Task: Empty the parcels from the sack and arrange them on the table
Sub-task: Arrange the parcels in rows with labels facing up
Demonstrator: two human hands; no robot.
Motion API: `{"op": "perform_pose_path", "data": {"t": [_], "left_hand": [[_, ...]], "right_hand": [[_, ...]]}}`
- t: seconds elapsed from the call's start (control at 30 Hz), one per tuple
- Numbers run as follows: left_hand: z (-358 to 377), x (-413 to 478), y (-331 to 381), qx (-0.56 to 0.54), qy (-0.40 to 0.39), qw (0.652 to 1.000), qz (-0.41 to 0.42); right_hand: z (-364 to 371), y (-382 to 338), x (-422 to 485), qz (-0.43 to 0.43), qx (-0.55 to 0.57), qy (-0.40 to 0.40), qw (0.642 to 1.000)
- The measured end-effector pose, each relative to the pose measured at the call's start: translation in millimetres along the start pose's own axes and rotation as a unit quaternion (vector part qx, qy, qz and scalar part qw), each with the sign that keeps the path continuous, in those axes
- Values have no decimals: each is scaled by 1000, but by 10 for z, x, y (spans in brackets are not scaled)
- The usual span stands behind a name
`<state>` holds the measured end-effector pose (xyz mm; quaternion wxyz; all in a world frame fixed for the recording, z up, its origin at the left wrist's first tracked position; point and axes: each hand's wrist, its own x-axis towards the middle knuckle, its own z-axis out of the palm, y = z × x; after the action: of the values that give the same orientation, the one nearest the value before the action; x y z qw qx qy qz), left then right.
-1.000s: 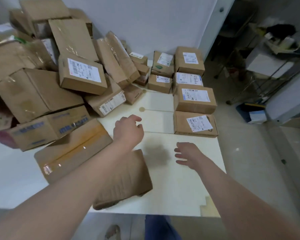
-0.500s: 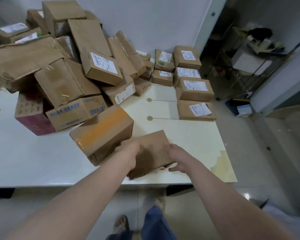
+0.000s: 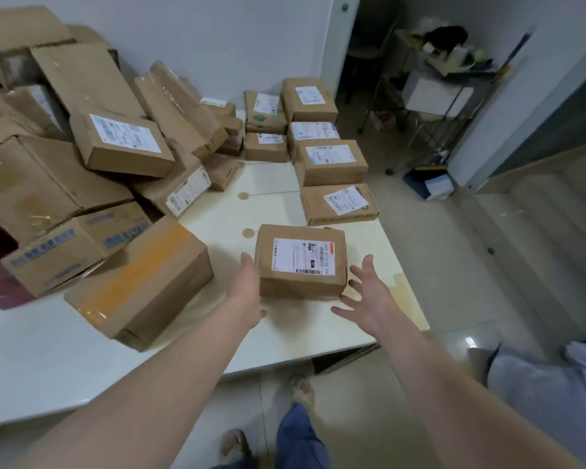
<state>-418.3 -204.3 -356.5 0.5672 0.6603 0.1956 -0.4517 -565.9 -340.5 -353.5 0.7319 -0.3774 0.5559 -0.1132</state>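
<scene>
While both arms reach out over the near edge of the white desk (image 3: 48, 350), a brown parcel (image 3: 300, 262) sits flat on it with its white label facing up, between the two hands; the left hand (image 3: 249, 286) lies with straight fingers against the parcel's left side, touching the cardboard but not curled round it; the right hand (image 3: 366, 292) hovers just beside the right side with its fingers fanned wide, and a sliver of desk shows between palm and box, so it grips nothing; just beyond the parcel, a row of parcels (image 3: 330, 162) runs along the desk's right edge towards the wall, labels up, each close against the next; to the left, a heap of parcels (image 3: 65, 164) slumps against the wall at all angles; at its foot an orange-taped box (image 3: 139, 282) lies tilted, near the left wrist; a wire trolley (image 3: 437, 96) stands well apart in the far right corner; on the floor by the person's right lies some pale grey material (image 3: 555, 384), and I cannot tell whether it is the sack.
</scene>
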Motion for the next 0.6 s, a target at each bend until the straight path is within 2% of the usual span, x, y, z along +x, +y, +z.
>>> {"op": "perform_pose_path", "data": {"t": [0.1, 0.23, 0.3, 0.4, 0.53, 0.6], "left_hand": [[162, 43, -41, 63, 9, 998, 30], [321, 195, -30, 124, 77, 985, 91], [416, 260, 36, 134, 56, 984, 99], [644, 370, 77, 135, 24, 989, 54], [1100, 445, 82, 135, 2, 990, 42], [1307, 305, 169, 142, -12, 988, 64]], "right_hand": [[-26, 6, 87, 6, -32, -4, 999], [-40, -73, 239, -6, -92, 15, 996], [-56, -142, 311, -8, -96, 15, 995], [-107, -239, 413, -27, -118, 29, 992], [-259, -447, 574, -104, -128, 128, 978], [-342, -572, 678, -142, -142, 145, 969]]}}
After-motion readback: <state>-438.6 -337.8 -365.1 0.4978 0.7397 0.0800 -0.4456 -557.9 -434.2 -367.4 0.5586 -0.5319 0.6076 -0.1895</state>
